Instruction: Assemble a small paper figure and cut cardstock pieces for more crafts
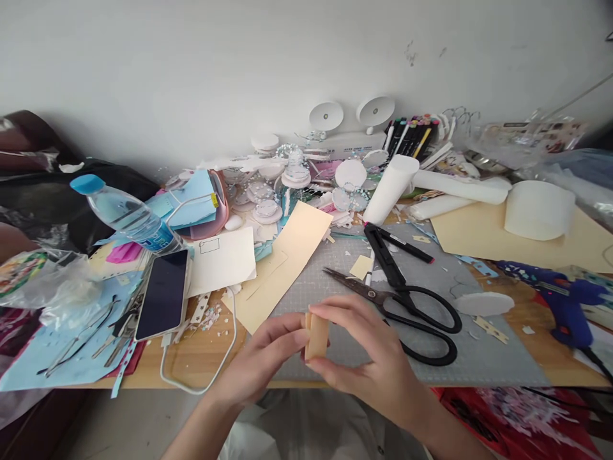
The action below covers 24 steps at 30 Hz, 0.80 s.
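Both hands meet over the near edge of a grey cutting mat [479, 358]. Between them is a small folded piece of beige card [317, 336], standing upright. My left hand [261, 361] pinches its left side with fingertips pressed together. My right hand [368, 354] curls round its right side and top. Just beyond the hands, large black scissors [412, 306] lie open on the mat. A bigger sheet of beige card [282, 265] rests to the upper left of the hands.
A phone [163, 292] with a white cable lies left, beside a tipped water bottle [129, 217]. White foam rolls [390, 188], markers [412, 137] and paper decorations crowd the back. A blue glue gun [567, 303] sits right. Paper scraps litter the wooden table.
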Tool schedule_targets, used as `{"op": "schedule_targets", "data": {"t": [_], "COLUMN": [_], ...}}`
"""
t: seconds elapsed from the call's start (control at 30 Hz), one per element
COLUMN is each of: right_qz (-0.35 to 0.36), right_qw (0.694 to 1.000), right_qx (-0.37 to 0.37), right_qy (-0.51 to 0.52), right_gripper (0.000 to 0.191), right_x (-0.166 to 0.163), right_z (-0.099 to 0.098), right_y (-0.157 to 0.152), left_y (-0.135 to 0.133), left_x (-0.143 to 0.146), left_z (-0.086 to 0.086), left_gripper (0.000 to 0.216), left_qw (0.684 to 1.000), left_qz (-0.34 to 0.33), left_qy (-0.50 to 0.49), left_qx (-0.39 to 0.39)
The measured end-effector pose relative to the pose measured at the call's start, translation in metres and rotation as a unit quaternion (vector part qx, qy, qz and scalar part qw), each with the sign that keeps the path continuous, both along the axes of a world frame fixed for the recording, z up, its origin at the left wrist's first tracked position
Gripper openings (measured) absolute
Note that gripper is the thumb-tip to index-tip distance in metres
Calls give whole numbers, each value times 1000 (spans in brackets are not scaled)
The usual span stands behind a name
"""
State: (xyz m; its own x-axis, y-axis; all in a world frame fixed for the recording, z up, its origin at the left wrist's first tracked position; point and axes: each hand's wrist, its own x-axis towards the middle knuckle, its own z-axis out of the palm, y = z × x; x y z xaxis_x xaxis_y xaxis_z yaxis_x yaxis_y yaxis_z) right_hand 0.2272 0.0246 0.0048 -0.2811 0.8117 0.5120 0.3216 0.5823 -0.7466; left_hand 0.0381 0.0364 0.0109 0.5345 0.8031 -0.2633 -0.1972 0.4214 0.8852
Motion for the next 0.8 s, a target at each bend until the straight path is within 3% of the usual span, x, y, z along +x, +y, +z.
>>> {"op": "schedule_targets", "data": {"t": [0.33,0.57,0.7,0.8], "right_qz": [-44,-108,-231,-262], "right_qw": [998,989,952,915], "right_qx": [31,26,13,-27], "right_qy": [-42,-96,-199,-305], "right_gripper": [47,37,21,25], "right_x": [7,25,63,92], "right_z": [-9,-7,-20,-40], "right_y": [4,-2,-17,-29], "left_y": [15,20,27,33], "left_x": [10,11,5,2], "left_z": [-5,1,-2,-4], "left_gripper": [31,30,33,37], "left_qw": [998,978,962,956], "left_qz": [-61,-38,-12,-3], "left_qy": [3,153,223,250], "left_qx": [22,137,154,153]}}
